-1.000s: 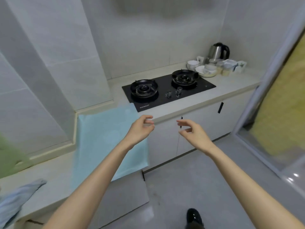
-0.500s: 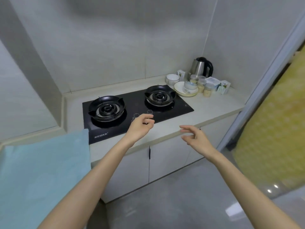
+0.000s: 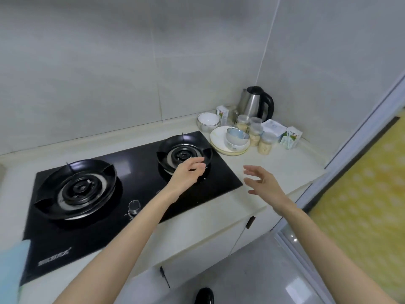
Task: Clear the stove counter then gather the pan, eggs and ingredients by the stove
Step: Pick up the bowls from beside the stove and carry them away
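Observation:
A black two-burner gas stove [image 3: 135, 172] is set into the pale counter [image 3: 269, 170]. My left hand [image 3: 188, 174] hovers over the near edge of the right burner [image 3: 183, 153], fingers loosely curled, holding nothing. My right hand [image 3: 263, 183] is raised above the bare counter to the right of the stove, fingers spread and empty. At the back right corner stand a stack of plates [image 3: 219, 141] with a bowl [image 3: 236, 137] on it, a white bowl [image 3: 208, 120], several clear jars [image 3: 255, 133], small cartons [image 3: 291, 137] and a steel kettle [image 3: 255, 104]. No pan or eggs are in view.
A tiled wall runs behind the counter and turns at the right corner. White cabinet doors [image 3: 197, 255] sit below the counter. A pale blue cloth [image 3: 11, 266] shows at the left edge. A sliding door frame [image 3: 361, 132] and a yellow patterned surface [image 3: 361, 205] lie to the right.
The view has swung right and closer to the stove. Both hands have reached forward, the left over the right burner, the right over the counter beside the stove.

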Demonstrator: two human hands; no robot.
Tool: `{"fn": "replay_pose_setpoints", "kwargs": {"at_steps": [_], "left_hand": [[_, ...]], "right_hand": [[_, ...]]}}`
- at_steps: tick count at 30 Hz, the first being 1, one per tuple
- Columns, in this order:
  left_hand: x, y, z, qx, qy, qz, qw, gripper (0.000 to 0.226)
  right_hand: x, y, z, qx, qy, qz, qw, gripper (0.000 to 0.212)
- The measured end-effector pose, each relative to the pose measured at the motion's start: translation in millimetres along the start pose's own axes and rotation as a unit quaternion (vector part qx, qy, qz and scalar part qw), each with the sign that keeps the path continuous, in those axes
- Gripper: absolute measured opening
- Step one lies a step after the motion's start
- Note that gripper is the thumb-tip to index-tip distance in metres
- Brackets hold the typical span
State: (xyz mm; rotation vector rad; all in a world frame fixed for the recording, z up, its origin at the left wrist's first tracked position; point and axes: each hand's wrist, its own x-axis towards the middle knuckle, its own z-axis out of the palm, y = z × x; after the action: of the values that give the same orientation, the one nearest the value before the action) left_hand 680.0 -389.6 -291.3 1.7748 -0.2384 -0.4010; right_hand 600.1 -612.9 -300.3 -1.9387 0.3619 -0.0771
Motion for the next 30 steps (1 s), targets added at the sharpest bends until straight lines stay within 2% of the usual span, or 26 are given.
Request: {"fn": "replay_pose_setpoints", "kwargs": {"at_steps": [6,13,18,25,28,30], "left_hand": [[117,15,24,-0.059,0.009,-0.057,0.997,0.033],[220,7,50,-0.098,-0.002,-0.150,0.984,0.039],[264,-7,69,-0.119,0.017,-0.163,0.979,0.039],[322,-26,105,-0.130,0.043,-0.229,0.964,0.041],[338,-30,120,-0.146,0.054,-0.268,0.951,0.044],[344,-33,127,-0.160,0.061,-0.278,0.945,0.041]], "right_hand": [[104,14,-33,0.026,0.034,0.055,0.998,0.035],[203,27,-63,0.141,0.036,0.140,0.979,0.036],[263,40,-72,0.182,0.001,0.174,0.968,0.023],[349,80,-69,0.160,-0.102,0.223,0.956,0.034],[368,88,-70,0.167,-0.137,0.249,0.944,0.018],[376,92,-71,0.174,-0.152,0.257,0.938,0.016]]}}
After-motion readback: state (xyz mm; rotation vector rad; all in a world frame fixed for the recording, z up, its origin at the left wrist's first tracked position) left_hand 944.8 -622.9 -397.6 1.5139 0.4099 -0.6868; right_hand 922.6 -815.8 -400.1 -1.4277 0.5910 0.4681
